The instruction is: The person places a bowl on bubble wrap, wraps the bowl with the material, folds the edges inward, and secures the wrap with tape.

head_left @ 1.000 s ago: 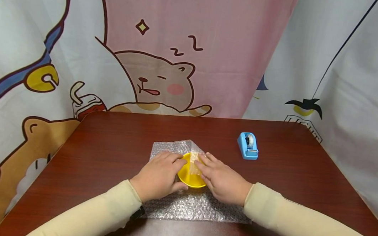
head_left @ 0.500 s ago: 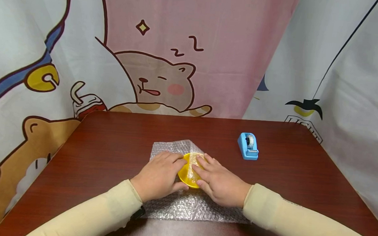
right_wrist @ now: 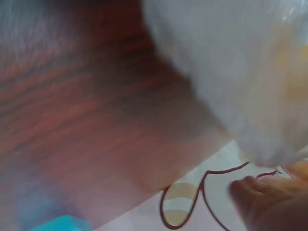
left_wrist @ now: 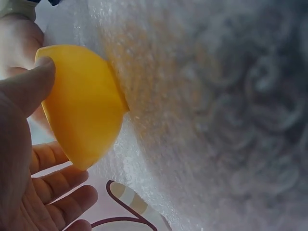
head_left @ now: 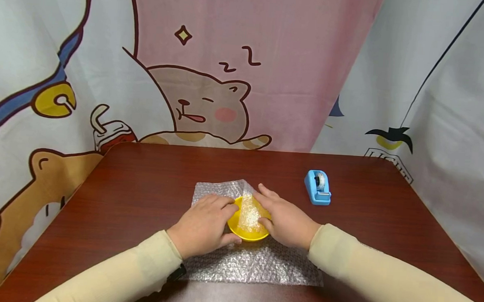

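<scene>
A yellow bowl [head_left: 233,224] stands on a sheet of bubble wrap [head_left: 256,268] in the middle of the table. My left hand [head_left: 202,224] holds the bowl's left side; in the left wrist view the thumb lies on the bowl's outer wall and the fingers spread along its far side. A folded flap [head_left: 248,215] of the wrap lies over the bowl's opening. At the bowl's right, my right hand [head_left: 288,219] touches this flap with outstretched fingers, thumb near the rim. The right wrist view is blurred, with the wrap close to the lens.
A blue tape dispenser [head_left: 318,188] with a roll of clear tape stands at the back right of the brown table [head_left: 142,173]. Behind the table hangs a curtain [head_left: 300,58] printed with cartoon animals.
The wrap's flap has spread further over the bowl's opening. My right hand has lifted slightly and shifted back to the right, its fingers turning outward. The left hand stays in place.
</scene>
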`<state>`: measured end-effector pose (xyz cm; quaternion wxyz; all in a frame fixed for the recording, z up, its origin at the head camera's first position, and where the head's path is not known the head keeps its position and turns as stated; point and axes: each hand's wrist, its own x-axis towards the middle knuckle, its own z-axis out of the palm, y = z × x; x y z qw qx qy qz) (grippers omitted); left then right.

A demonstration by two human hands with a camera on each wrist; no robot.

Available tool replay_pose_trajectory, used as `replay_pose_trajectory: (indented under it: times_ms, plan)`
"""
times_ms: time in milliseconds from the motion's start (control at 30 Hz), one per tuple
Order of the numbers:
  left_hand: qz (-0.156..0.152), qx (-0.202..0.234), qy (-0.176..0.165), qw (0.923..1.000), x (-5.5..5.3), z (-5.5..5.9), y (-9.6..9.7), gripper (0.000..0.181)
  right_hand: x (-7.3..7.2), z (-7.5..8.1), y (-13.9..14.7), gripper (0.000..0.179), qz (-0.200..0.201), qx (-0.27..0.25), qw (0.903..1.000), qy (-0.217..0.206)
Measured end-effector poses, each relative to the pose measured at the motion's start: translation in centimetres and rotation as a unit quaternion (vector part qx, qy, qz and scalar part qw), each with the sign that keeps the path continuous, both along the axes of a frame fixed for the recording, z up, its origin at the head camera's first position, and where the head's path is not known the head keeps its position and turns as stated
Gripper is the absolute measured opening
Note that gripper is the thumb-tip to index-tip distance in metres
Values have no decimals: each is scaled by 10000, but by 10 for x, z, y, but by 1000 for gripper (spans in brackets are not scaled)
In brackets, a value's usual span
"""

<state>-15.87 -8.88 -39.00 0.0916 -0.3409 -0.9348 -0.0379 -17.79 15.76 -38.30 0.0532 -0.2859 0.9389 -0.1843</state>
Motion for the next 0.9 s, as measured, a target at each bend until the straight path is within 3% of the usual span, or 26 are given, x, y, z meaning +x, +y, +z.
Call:
replay_pose_trajectory:
  times_ms: [100, 200, 600, 767, 900]
  plan:
    - [9, 3, -15, 10000, 0, 0, 1, 72, -4, -4, 1, 71, -97, 95, 9989, -447]
    - [11, 23, -36, 10000, 0, 0, 1, 73, -6, -7, 0, 71, -2, 183, 9979, -628]
    - [-33, 79, -44, 10000, -2, 0, 0, 79, -1, -9, -4, 100, 358, 442, 9980, -292]
    - [-103, 251, -391, 9989, -8, 5, -8, 87, -1, -8, -4, 106, 394, 525, 9975, -251]
    - [242, 381, -802, 9958, -22, 10, -22, 87, -1, -7, -4, 109, 378, 598, 9972, -261]
